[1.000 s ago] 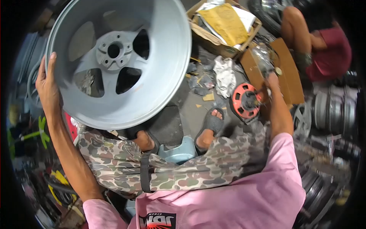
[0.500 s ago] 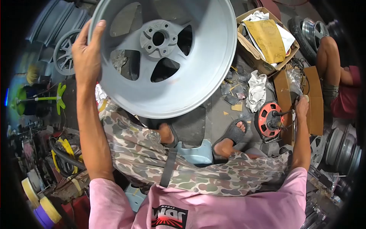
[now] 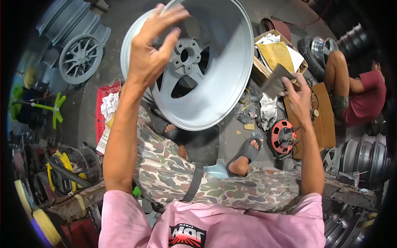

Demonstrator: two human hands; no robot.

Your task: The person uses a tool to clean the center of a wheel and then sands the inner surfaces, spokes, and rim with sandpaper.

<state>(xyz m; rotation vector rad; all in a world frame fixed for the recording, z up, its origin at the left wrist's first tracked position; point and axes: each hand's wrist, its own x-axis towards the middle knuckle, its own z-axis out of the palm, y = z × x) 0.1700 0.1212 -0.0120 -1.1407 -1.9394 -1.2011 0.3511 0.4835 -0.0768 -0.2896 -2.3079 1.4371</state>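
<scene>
A large grey wheel rim (image 3: 225, 82) stands tilted in front of my legs, its spokes and hub showing inside. My left hand (image 3: 155, 51) is raised over the rim's left side, fingers spread, with nothing in it. On the right, my right hand (image 3: 298, 93) pinches a dark grey sheet (image 3: 273, 82) that looks like sandpaper. That sheet hangs between the rim and a cardboard box (image 3: 305, 68) holding yellow-brown paper (image 3: 279, 56).
Below my right hand are a red reel (image 3: 276, 136), a crumpled white cloth (image 3: 268, 111) and an open cardboard box (image 3: 324, 120). A person (image 3: 366, 95) sits at the right. More rims (image 3: 80, 59) stand at the left, near a red crate (image 3: 100, 120).
My left hand has let go of the rim's edge and spread over it. My right hand has come up from the open cardboard box with the dark sheet. The rim has turned and tilted.
</scene>
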